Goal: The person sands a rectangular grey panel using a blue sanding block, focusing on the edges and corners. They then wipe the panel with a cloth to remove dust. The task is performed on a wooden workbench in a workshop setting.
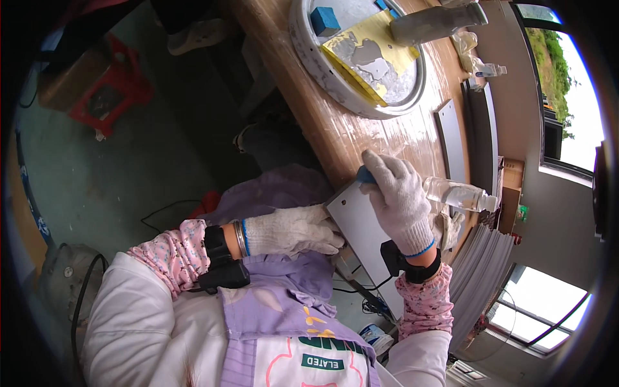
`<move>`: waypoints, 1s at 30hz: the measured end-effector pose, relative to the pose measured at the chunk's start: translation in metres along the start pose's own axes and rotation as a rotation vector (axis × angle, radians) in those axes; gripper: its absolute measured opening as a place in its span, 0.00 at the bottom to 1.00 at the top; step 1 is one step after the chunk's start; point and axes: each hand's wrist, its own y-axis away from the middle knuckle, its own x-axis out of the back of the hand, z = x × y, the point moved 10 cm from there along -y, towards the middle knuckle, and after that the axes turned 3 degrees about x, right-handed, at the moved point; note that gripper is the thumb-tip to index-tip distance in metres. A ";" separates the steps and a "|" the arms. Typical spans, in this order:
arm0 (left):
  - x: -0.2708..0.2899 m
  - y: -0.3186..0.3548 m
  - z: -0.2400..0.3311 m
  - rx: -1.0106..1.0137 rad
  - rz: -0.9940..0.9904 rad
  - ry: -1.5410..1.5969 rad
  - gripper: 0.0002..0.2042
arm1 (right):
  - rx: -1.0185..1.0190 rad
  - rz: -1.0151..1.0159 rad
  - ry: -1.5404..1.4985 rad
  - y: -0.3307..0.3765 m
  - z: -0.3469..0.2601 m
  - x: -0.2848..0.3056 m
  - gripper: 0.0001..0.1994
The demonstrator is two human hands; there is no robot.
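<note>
A flat light-grey panel (365,222) with a small hole near its corner lies aslant in front of me, partly over the table edge. My left hand (293,232), in a white knit glove, is closed on the panel's left edge; its fingertips are partly hidden there. Above the far end of the panel, my gloved right hand (398,197) grips a small blue block (365,175), mostly covered by the fingers. Just right of that hand lies a clear plastic bottle (458,195) with liquid inside.
On the wooden table (335,138), a round white tray (303,58) holds a blue block (324,21), a smeared yellow sheet (351,61) and a grey bottle (438,24). Grey strips (450,145) and stacked panels (477,264) lie right. A red stool (113,93) stands left.
</note>
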 end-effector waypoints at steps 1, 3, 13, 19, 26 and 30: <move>0.000 0.000 0.000 -0.012 -0.006 0.010 0.30 | -0.033 0.040 0.041 0.000 0.011 0.002 0.26; 0.002 -0.001 0.000 -0.042 -0.008 0.032 0.30 | 0.009 0.002 -0.048 -0.001 -0.005 0.003 0.25; -0.001 -0.001 0.000 -0.086 -0.047 0.002 0.33 | -0.077 0.074 0.041 -0.007 0.045 0.007 0.27; 0.003 0.001 -0.002 0.017 -0.025 -0.003 0.32 | 0.060 -0.054 -0.107 -0.009 0.015 -0.006 0.25; 0.011 0.004 -0.009 0.081 0.100 -0.034 0.30 | -0.230 0.145 -0.211 0.000 0.075 0.012 0.22; 0.013 -0.001 -0.013 0.265 0.239 -0.100 0.30 | -0.320 0.234 -0.277 0.010 0.082 0.014 0.21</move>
